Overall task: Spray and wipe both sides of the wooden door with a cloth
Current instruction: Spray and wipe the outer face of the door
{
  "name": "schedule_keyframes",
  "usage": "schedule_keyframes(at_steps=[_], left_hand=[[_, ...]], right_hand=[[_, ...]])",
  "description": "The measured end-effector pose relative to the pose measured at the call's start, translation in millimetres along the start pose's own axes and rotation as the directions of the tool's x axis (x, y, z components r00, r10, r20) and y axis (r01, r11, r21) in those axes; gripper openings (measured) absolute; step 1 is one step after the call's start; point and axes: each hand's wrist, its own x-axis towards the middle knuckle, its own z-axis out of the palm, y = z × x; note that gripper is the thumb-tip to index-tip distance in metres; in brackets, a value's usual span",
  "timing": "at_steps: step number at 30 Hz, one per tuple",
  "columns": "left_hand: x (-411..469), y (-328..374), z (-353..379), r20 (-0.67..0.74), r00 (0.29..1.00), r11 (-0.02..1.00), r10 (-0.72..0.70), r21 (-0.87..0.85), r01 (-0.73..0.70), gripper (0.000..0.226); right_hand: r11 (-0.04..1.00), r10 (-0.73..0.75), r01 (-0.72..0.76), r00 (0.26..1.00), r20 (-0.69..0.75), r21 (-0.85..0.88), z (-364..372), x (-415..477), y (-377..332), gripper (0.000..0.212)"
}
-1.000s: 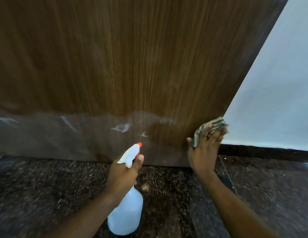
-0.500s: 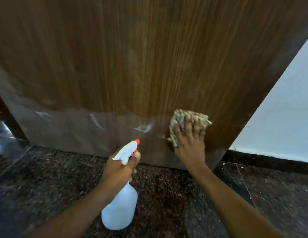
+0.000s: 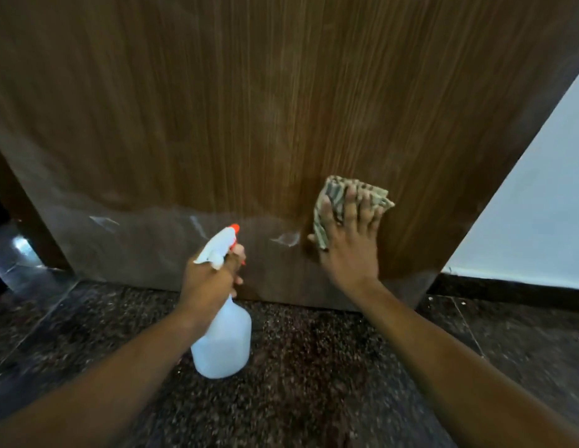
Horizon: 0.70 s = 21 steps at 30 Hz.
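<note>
The wooden door (image 3: 249,108) fills most of the view, with a greyish band of film along its lower part. My right hand (image 3: 349,240) presses a striped greenish cloth (image 3: 333,192) flat against the door low on its right side, fingers spread straight over it. My left hand (image 3: 210,279) grips the neck of a white spray bottle (image 3: 223,344) with an orange nozzle tip, held just in front of the door's bottom edge, nozzle pointing at the door.
A dark speckled stone floor (image 3: 314,383) lies below. A white wall (image 3: 540,205) with a black skirting strip (image 3: 508,292) stands to the right of the door. The dark door frame (image 3: 20,215) is at the left.
My right hand slid the cloth leftward from the door's right edge, then slightly up. The spray bottle in my left hand stayed roughly in place while the view shifted right.
</note>
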Motion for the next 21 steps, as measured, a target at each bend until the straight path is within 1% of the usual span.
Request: schedule_keyframes(at_steps=[1, 2, 3, 4, 5, 6, 7, 8, 9, 10, 12, 13, 14, 15, 16, 17, 18, 19, 20, 21], left_hand=[[2.2, 2.0, -7.1, -0.01, 1.0, 1.0, 0.001, 0.001, -0.001, 0.032], [3.3, 3.4, -14.9, -0.018, 1.0, 1.0, 0.003, -0.004, -0.003, 0.03], [4.0, 4.3, -22.6, -0.026, 1.0, 1.0, 0.009, -0.014, -0.009, 0.027], [3.8, 4.5, -29.3, -0.036, 0.999, 1.0, 0.011, -0.025, -0.012, 0.023], [4.3, 3.9, -37.2, -0.047, 0.999, 0.999, 0.01, -0.034, -0.011, 0.019], [4.7, 3.3, -44.6, -0.055, 0.998, 0.999, 0.004, -0.04, -0.006, 0.018], [6.3, 0.9, -53.0, -0.062, 0.998, 0.999, -0.006, -0.041, 0.004, 0.018], [7.3, -1.7, -59.7, -0.059, 0.998, 0.999, -0.014, -0.038, 0.012, 0.019], [8.5, -4.4, -64.6, -0.051, 0.999, 0.999, -0.017, -0.032, 0.016, 0.02], [9.9, -7.5, -70.8, -0.046, 0.999, 0.999, -0.017, -0.029, 0.016, 0.02], [12.7, -14.6, -80.0, -0.044, 0.999, 0.999, -0.016, -0.031, 0.015, 0.02], [13.8, -18.0, -83.0, -0.045, 0.999, 0.999, -0.017, -0.034, 0.015, 0.021], [14.9, -20.3, -85.1, -0.044, 0.999, 0.999, -0.018, -0.041, 0.016, 0.023], [16.7, -22.4, -88.9, -0.043, 0.999, 0.998, -0.021, -0.054, 0.018, 0.025], [18.5, -23.4, -93.2, -0.043, 0.999, 0.998, -0.023, -0.067, 0.02, 0.027], [20.6, -25.0, -97.8, -0.045, 0.999, 0.997, -0.023, -0.075, 0.02, 0.03], [22.8, -26.7, -101.8, -0.047, 0.999, 0.997, -0.025, -0.078, 0.022, 0.031], [24.9, -28.0, -105.1, -0.053, 0.998, 0.996, -0.034, -0.084, 0.029, 0.032], [27.3, -28.5, -110.5, -0.064, 0.997, 0.994, -0.049, -0.1, 0.042, 0.032], [29.8, -29.4, -116.7, -0.074, 0.995, 0.991, -0.063, -0.121, 0.054, 0.033]], right_hand=[[1.0, -0.031, 0.031, 0.999, 0.034, 0.001, 2.8, 7.1, -18.1, 0.084], [0.987, -0.152, 0.155, 0.985, 0.078, -0.037, 12.7, 4.2, -30.9, 0.086], [0.94, -0.315, 0.331, 0.936, 0.155, -0.087, 25.6, -7.2, -36.9, 0.087], [0.867, -0.447, 0.484, 0.86, 0.245, -0.118, 36.9, -24.1, -33.7, 0.087], [0.807, -0.516, 0.574, 0.799, 0.31, -0.137, 46.4, -41.6, -24.6, 0.089], [0.799, -0.512, 0.58, 0.795, 0.326, -0.16, 51.7, -57.3, -12.5, 0.093], [0.848, -0.446, 0.504, 0.845, 0.294, -0.163, 53.0, -68.6, -3.3, 0.101], [0.907, -0.354, 0.394, 0.905, 0.237, -0.147, 49.5, -74.8, 3.9, 0.109], [0.954, -0.246, 0.273, 0.948, 0.201, -0.12, 42.1, -76.0, 8.1, 0.113], [0.981, -0.155, 0.17, 0.978, 0.14, -0.096, 35.7, -70.3, 4.2, 0.108], [1.0, -0.019, 0.019, 1.0, 0.023, -0.019, 26.2, -38.3, -23.0, 0.085], [0.999, 0.025, -0.024, 1.0, -0.004, 0.021, 23.2, -17.1, -43.0, 0.08], [1.0, 0.005, -0.005, 1.0, -0.002, 0.022, 20.7, 1.7, -63.3, 0.08], [0.997, -0.079, 0.079, 0.996, 0.031, -0.007, 20.7, 14.9, -82.1, 0.084], [0.973, -0.221, 0.225, 0.973, 0.072, -0.052, 23.0, 20.6, -95.8, 0.089], [0.91, -0.383, 0.4, 0.912, 0.147, -0.11, 27.0, 18.8, -100.3, 0.093], [0.808, -0.523, 0.565, 0.819, 0.237, -0.167, 31.5, 13.3, -95.1, 0.093], [0.699, -0.604, 0.682, 0.724, 0.333, -0.214, 35.4, 6.2, -83.3, 0.091], [0.611, -0.655, 0.754, 0.653, 0.38, -0.241, 38.3, 0.1, -70.7, 0.089], [0.57, -0.672, 0.781, 0.623, 0.401, -0.257, 38.1, -4.0, -59.4, 0.087]])
